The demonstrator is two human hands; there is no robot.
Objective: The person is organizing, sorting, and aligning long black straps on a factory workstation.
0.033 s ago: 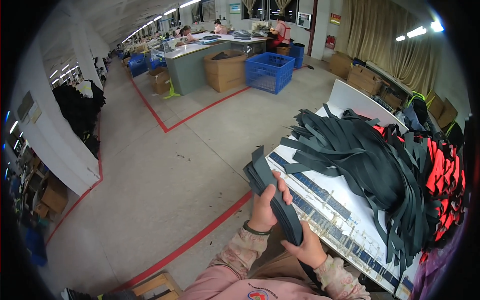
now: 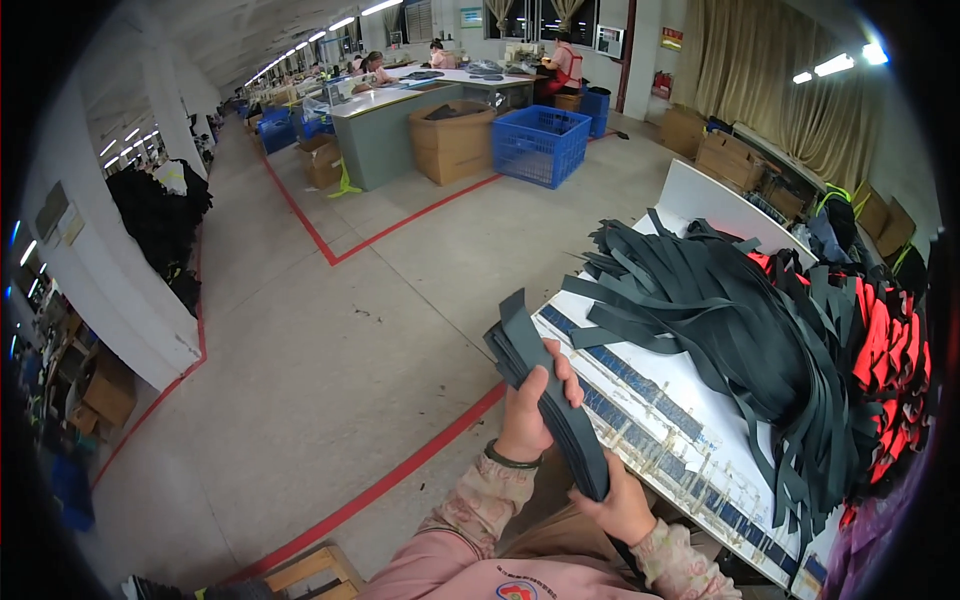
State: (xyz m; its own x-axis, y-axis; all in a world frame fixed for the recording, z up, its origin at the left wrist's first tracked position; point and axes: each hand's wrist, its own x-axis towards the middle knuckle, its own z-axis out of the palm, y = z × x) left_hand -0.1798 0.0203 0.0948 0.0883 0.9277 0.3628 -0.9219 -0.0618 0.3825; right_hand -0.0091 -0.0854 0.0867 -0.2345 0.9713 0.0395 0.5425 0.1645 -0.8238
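A stack of dark grey fabric strips (image 2: 553,400) slants between my hands, beside the near left edge of the white table. My left hand (image 2: 527,412) is closed round its upper part, thumb on top and fingers curled over the far side. Lower down, my right hand (image 2: 617,505) grips the stack near its lower end, thumb laid along it. Loose strip ends fan out slightly above my left hand. On the table lies a big tangled heap of the same strips (image 2: 720,310), some hanging toward the near edge.
The white table (image 2: 690,400) has worn blue tape along its edge. Red and black pieces (image 2: 885,350) pile at its right. Farther off stand a blue crate (image 2: 540,145), a cardboard box (image 2: 450,140) and a long worktable with several people. A wooden stool (image 2: 310,575) is at lower left.
My right hand has shifted slightly down and right along the stack, and the stack's lower end now shows above its thumb. My left hand has barely moved.
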